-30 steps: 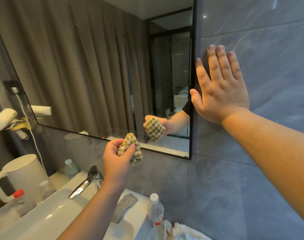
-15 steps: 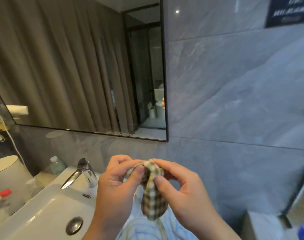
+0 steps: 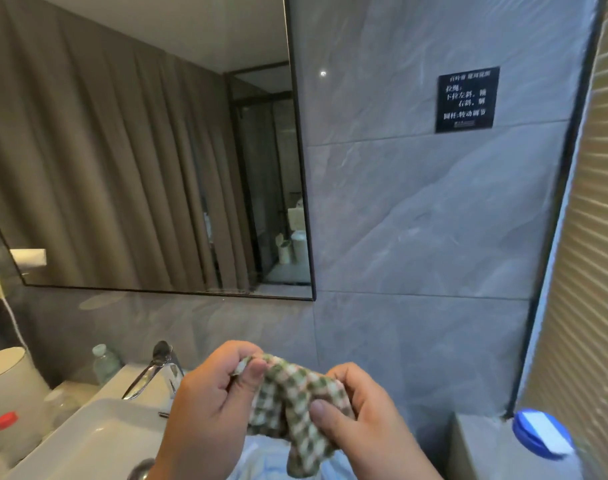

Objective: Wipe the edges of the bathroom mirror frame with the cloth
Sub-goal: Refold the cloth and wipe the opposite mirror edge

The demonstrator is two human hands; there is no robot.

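A green and white checked cloth [image 3: 292, 407] hangs bunched between both hands, low in the middle of the view. My left hand [image 3: 209, 407] pinches its upper left part with thumb and fingers. My right hand [image 3: 358, 414] grips its right side, thumb pressed on the fabric. Both hands are well below the mirror. The mirror's thin black frame [image 3: 301, 174] runs down its right side and along the bottom edge [image 3: 164, 292] on the grey tiled wall.
A white basin [image 3: 88, 441] with a chrome tap [image 3: 150, 372] lies at lower left, with a small bottle [image 3: 105, 362], a white kettle [image 3: 8, 379] and a red-capped bottle [image 3: 3, 422]. A blue-capped container [image 3: 541, 438] stands lower right. A black sign [image 3: 467, 100] hangs on the wall.
My right hand left the wall beside the mirror and came down to the cloth. My left hand lowered the cloth from the mirror's bottom edge; both now hold it and spread it a little.
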